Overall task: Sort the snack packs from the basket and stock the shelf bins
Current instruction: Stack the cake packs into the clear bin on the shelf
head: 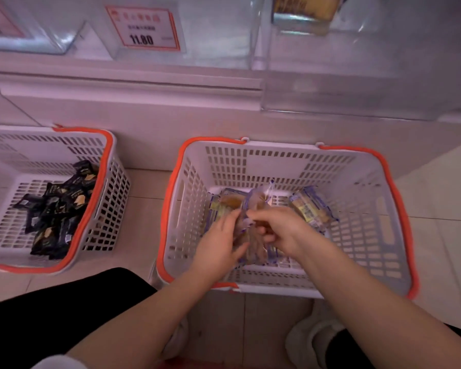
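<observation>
A white basket with an orange rim (357,182) stands on the floor in front of me. Several clear snack packs with blue print and brown cakes lie in it, one (310,207) at the right. Both hands are inside the basket. My left hand (218,249) holds a bunch of these packs (253,246) from the left. My right hand (282,230) pinches the same bunch from the right. One pack (258,198) sticks up above my fingers.
A second white basket (96,209) at the left holds several black snack packs (56,209). Clear shelf bins (357,83) hang above, with a price label reading 11.80 (144,27). My knee and white shoes are at the bottom.
</observation>
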The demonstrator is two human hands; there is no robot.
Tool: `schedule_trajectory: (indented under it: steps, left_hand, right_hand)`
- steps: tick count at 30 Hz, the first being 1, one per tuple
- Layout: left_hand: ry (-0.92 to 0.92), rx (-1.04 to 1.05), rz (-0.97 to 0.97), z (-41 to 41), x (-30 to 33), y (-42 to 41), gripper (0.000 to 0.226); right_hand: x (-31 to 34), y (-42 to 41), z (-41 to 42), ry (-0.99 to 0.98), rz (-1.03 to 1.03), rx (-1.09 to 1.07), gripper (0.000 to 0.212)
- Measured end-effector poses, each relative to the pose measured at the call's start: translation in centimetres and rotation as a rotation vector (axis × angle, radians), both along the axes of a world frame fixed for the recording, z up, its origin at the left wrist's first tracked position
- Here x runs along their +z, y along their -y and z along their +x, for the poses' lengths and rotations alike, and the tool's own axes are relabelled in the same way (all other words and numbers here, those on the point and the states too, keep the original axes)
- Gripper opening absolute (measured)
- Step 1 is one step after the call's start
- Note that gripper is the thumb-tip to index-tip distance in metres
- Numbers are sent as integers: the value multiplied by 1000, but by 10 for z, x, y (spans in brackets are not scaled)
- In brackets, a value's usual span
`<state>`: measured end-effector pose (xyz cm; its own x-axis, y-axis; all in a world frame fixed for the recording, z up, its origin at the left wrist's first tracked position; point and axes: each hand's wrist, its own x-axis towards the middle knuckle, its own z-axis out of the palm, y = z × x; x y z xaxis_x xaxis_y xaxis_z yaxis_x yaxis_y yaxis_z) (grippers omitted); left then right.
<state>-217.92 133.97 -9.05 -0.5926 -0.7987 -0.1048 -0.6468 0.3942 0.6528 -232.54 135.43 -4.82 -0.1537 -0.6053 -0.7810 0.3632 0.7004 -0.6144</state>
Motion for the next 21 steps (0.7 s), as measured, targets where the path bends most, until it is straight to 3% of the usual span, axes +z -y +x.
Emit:
schedule_trajectory:
  steps: [4, 5, 7, 9, 10, 13, 16, 19, 21]
  left_hand:
    - [-223, 159, 123, -5, 51, 5, 32]
    - [-299, 174, 228, -5, 64, 7, 24]
    - [-477, 202, 483, -7, 90, 10, 21]
    - [-608, 212, 628, -10, 116, 12, 17]
    - [-650, 192, 653, -13, 129, 13, 14]
    - [-728, 104, 657, -21, 167, 13, 14]
    - [-772, 93, 659, -27, 193, 18, 18]
    - [-739, 123, 505, -30, 202, 28, 42]
    - [-760, 169, 442, -33, 204, 33, 46]
  right_hand:
    - [50, -9, -5, -27, -239, -37, 16]
    - [63, -12, -10, -150, -302, -42, 16]
    - [86, -19, -27, -590, -397, -15, 2]
    - [105, -26, -47, -895, -450, -26, 24]
    - [115, -30, -54, -916, -470, -48, 31]
    - [144, -41, -64, -693, -577, -130, 9]
    - [157, -49, -69, -520, -691, -172, 16]
    - [163, -50, -70, -419, -729, -239, 13]
    - [165, -45, -69, -331, -733, -292, 13]
